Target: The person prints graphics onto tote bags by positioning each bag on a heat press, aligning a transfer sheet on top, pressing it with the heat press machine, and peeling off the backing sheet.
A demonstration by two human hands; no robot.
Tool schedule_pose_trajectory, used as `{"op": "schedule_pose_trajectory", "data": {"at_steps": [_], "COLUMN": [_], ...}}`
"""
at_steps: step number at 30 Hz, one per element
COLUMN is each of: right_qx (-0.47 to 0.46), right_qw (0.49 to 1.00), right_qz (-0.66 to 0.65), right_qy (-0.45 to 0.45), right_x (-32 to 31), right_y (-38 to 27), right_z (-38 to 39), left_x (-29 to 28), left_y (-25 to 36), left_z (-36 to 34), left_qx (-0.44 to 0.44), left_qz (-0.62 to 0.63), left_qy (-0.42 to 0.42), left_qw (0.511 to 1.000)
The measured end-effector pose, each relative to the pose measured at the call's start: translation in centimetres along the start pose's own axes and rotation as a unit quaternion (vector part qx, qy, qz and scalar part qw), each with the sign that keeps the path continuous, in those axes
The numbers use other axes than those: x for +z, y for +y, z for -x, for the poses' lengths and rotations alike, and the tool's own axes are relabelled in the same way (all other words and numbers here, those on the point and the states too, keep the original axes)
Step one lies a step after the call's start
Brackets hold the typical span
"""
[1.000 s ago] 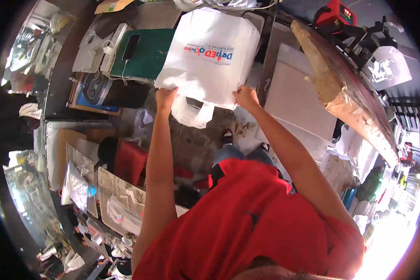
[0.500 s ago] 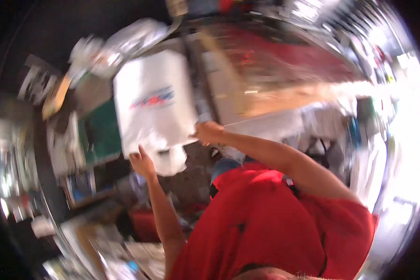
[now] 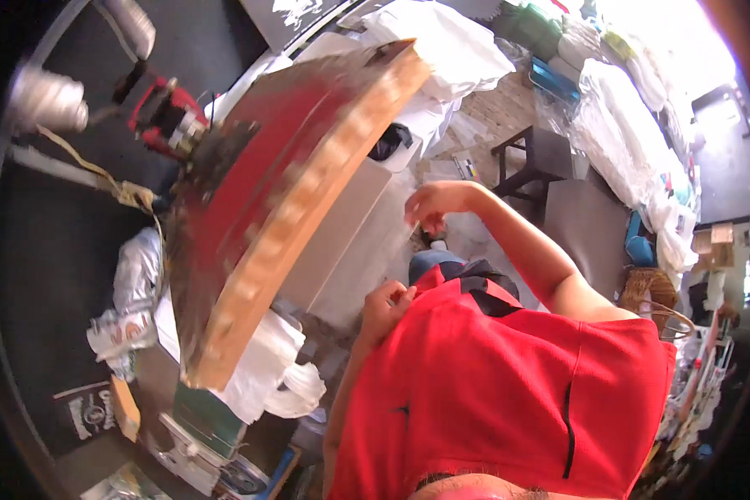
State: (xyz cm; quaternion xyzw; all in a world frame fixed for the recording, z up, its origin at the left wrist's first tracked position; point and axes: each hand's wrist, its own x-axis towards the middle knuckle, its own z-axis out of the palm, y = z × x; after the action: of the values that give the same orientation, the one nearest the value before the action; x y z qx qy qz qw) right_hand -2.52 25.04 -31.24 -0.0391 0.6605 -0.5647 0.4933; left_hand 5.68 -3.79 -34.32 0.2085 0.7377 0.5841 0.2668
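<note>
Standing beside a red board (image 3: 275,154), a person (image 3: 521,254) has both hands near the waist.
The left hand (image 3: 386,310) rests against the red shirt (image 3: 508,383), fingers curled; whether it pinches cloth, one cannot tell. The right hand (image 3: 436,204) is raised further forward, fingers loosely bent, its grip unclear. A white bag (image 3: 262,367) lies at left, partly hidden by the board, near a green mat (image 3: 206,419).

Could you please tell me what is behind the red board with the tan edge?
A white bag and a green sheet partly show beyond the red board's lower end; whatever else it covers cannot be seen.
</note>
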Motion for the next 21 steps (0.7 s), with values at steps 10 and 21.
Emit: {"op": "schedule_pose_trajectory", "data": {"at_steps": [10,21], "right_qx": [-0.072,-0.006], "right_qw": [0.757,0.739], "right_qz": [0.135,-0.117], "right_qy": [0.635,0.663], "right_x": [-24.4,-35.3], "right_y": [11.9,19.1], "right_z": [5.0,6.6], "left_x": [10.0,19.1], "left_y": [6.5,5.1], "left_z": [-19.3,-57.6], "left_qx": [0.027,0.195], "left_qz": [-0.101,-0.5], "left_qy": [-0.01,0.053], "left_qw": [0.994,0.842]}}
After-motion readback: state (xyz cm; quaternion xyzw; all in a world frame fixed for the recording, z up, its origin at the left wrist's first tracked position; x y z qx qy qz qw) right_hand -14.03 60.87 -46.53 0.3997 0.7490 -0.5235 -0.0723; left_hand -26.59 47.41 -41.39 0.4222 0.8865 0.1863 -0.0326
